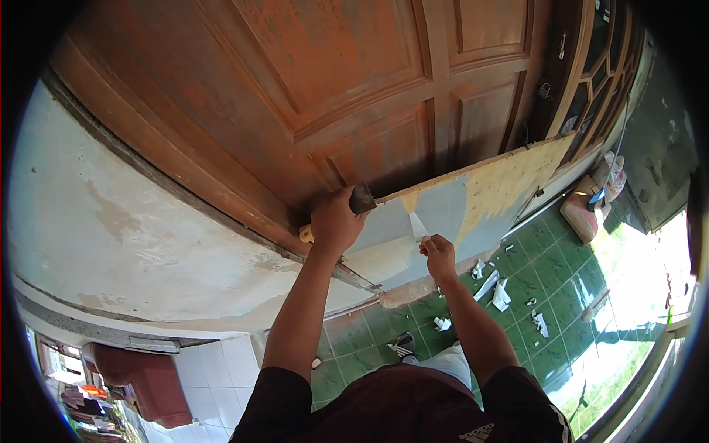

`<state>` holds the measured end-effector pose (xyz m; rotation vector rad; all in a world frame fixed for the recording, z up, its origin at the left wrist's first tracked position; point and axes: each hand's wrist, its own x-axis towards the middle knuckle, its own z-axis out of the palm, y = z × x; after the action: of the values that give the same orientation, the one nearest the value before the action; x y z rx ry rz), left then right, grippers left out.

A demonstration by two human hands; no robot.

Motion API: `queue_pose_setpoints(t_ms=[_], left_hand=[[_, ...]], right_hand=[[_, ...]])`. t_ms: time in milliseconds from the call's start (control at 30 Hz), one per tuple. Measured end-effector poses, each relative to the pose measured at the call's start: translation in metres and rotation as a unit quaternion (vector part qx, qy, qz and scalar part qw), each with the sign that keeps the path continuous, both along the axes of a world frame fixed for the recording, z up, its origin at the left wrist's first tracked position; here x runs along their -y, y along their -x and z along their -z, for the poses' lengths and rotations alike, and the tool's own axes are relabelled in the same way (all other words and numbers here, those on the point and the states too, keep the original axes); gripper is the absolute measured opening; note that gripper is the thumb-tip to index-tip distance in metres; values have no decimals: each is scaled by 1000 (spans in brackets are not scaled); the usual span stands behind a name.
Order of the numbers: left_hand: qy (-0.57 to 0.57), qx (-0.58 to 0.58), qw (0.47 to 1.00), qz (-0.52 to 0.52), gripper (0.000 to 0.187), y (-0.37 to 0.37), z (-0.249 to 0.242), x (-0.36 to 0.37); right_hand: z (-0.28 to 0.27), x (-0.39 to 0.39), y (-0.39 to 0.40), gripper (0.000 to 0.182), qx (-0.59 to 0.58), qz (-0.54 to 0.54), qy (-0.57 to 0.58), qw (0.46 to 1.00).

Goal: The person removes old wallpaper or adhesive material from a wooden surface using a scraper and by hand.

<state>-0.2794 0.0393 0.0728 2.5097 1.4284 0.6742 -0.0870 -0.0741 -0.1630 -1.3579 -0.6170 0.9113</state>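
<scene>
My left hand (336,225) is closed around a scraper, its dark flat blade (362,198) at the top edge of a board (509,173) and its yellowish handle end (306,234) showing past the palm. The board stands on edge across the lower part of a brown door. Part of its face has a grey-blue covering (443,210); elsewhere bare yellowish wood shows. Lower right of the scraper, my right hand (440,257) pinches the lower end of a narrow white strip (418,225). Bare wood shows just above the strip, which lies against the board.
The panelled brown door (354,59) rises behind the board. White peeled scraps (501,295) litter the green tiled floor (362,332). A sack (582,210) leans at the right. A whitish wall (148,229) runs along the left, with a dark red sofa (151,384) beyond it.
</scene>
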Motion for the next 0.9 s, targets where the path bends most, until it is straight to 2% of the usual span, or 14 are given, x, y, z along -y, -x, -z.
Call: queue_pose_setpoints(t_ms=[133,167,233,333,367,467,533,600,667,733,833,900], left_hand=[[-5,0,1000,3,58,3,10,-5],[-12,-2,1000,2,57,3,8,-3],[-20,-3,1000,4,55,3,7,-3],[-17,2,1000,7,52,4,10,-5],[-15,4,1000,6,52,3,11,-6],[-23,3,1000,3,50,3,13,-4],[-28,5,1000,0,49,1,12,-5],[-22,6,1000,0,48,2,14,-6],[-33,9,999,1,47,3,19,-9],[-31,13,999,2,47,2,18,-9],[-12,11,1000,-1,47,2,11,-4],[-6,7,1000,-5,46,1,10,-4]], right_hand=[[88,42,-32,33,66,26,181,981],[80,62,-36,29,68,9,265,962],[142,90,-52,20,251,-32,310,916],[148,131,-54,23,364,25,301,881],[145,131,-56,22,357,38,289,888],[113,120,-64,19,333,55,263,904],[47,86,-57,17,321,41,255,911],[-17,55,-43,17,381,4,241,892],[-55,23,-24,27,388,93,-21,917],[-91,-9,-10,34,286,136,-79,945],[-111,-44,4,33,162,214,-153,951],[-111,-50,6,34,174,228,-125,950]])
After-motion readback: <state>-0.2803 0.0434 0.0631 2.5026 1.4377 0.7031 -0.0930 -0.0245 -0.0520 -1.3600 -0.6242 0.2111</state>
